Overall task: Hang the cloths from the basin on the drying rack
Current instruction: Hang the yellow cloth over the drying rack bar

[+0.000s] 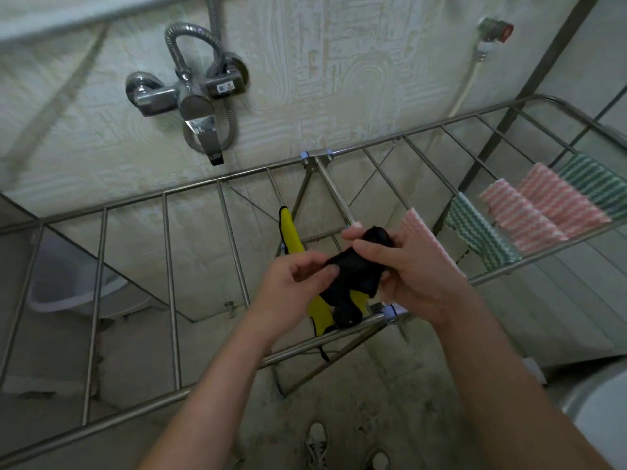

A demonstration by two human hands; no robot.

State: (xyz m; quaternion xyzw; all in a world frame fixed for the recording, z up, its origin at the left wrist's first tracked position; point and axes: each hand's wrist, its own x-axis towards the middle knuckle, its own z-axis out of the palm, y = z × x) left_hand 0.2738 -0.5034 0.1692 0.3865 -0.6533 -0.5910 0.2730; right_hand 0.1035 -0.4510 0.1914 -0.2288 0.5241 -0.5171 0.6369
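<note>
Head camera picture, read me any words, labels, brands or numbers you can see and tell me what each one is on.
No text can be read here.
Sticker on the shower mixer: a small dark patch and a coloured mark, too small and blurred to read.
Cloths on the drying rack: striped patterns only, no lettering.

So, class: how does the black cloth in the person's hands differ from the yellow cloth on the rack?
The black cloth is bunched up and gripped by both hands; the yellow cloth lies spread over the drying rack, with no hand gripping it. They differ in colour. Both sit near the rack's middle.
</note>
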